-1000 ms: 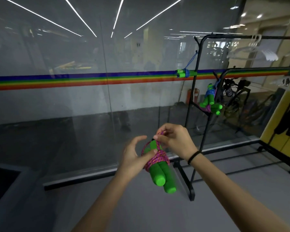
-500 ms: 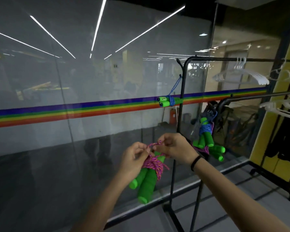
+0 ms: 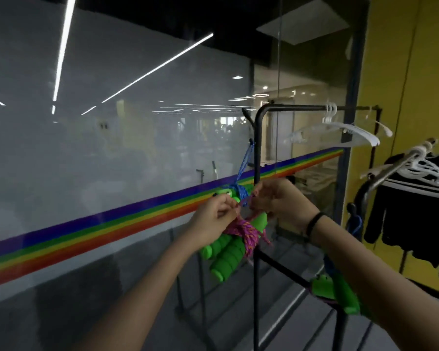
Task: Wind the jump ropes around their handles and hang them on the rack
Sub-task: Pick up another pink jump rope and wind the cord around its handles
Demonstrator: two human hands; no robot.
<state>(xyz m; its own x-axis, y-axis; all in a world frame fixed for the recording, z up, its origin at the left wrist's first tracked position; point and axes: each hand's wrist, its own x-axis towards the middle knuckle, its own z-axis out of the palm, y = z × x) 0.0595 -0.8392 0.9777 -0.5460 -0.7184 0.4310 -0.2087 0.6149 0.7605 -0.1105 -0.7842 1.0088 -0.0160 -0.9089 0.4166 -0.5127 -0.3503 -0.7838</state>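
Pink rope (image 3: 241,230) wound on green handles (image 3: 224,257); left hand (image 3: 214,216) and right hand (image 3: 280,201) both pinch its loop beside rack post (image 3: 256,158). Blue-roped set (image 3: 241,192) hangs already; this one, I judge, not yet hooked.

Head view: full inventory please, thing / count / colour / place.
pink-roped jump rope: 1, green handles, pink cord wound around them, held in front of the rack post
blue-roped jump rope: 1, green handles, hanging from a rack hook, behind the hands
lower jump ropes: count unclear, green handles, low on the rack at right
rack: 1, black, centre-right
hangers: several, white, on the rails
clothes: dark, hanging far right
rainbow stripe: 1, across the glass wall
left hand: pinching the pink cord
right hand: on the cord, black wristband
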